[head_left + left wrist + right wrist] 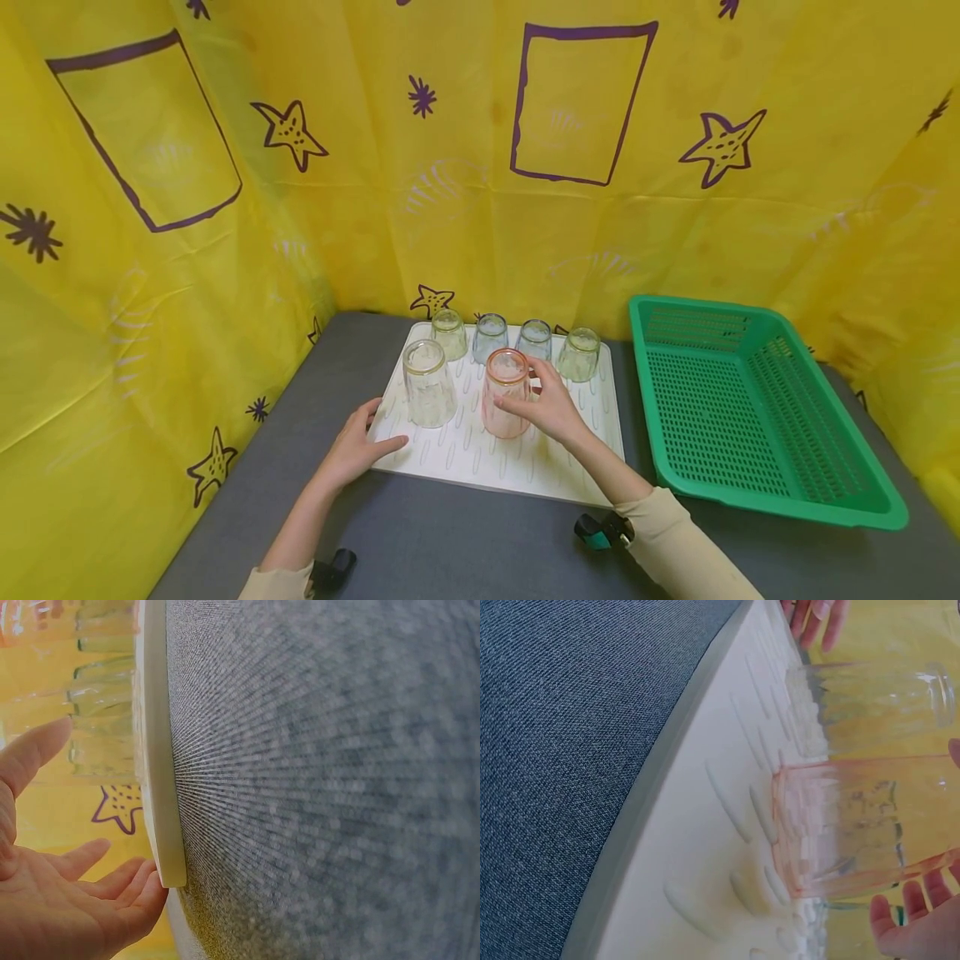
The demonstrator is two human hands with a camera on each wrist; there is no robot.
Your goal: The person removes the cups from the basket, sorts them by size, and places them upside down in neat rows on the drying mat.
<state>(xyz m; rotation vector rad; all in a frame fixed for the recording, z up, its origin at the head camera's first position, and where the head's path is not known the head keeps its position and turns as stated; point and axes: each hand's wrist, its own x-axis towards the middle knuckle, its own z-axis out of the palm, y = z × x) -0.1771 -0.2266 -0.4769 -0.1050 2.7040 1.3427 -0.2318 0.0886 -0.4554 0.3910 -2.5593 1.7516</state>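
Note:
On a white ribbed tray stands a pink glass with an orange ring at its top. My right hand grips it from the right, thumb in front and fingers behind. Its lower end meets the tray in the right wrist view. My left hand is at the tray's left edge, thumb spread over the corner; in the left wrist view its fingertips touch the tray's side. A taller clear glass stands left of the pink one.
Behind are small glasses in a row: a yellowish one, two bluish ones and a green one. A green plastic basket sits right of the tray on the grey table. A yellow curtain closes off the back.

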